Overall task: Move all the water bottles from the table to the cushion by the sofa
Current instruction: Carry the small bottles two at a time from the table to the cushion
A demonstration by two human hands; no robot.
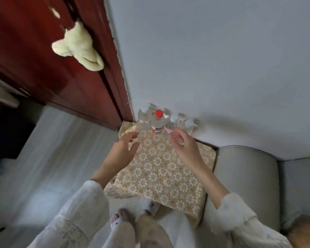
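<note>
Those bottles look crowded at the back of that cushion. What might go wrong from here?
The water bottles stand upright, tightly clustered on the soft patterned cushion, so a nudge may topple several. Both open hands, left hand and right hand, hover close to the red-capped bottle in front.

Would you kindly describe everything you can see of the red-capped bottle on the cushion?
The red-capped bottle is clear plastic with a red screw cap and a red-and-white label low on its body. It stands upright at the cushion's far edge, close to the wall, at the front of a cluster of white-capped bottles that crowd it; motion blur hides whether they touch. Neither the left hand nor the right hand, both open, touches it.
</note>
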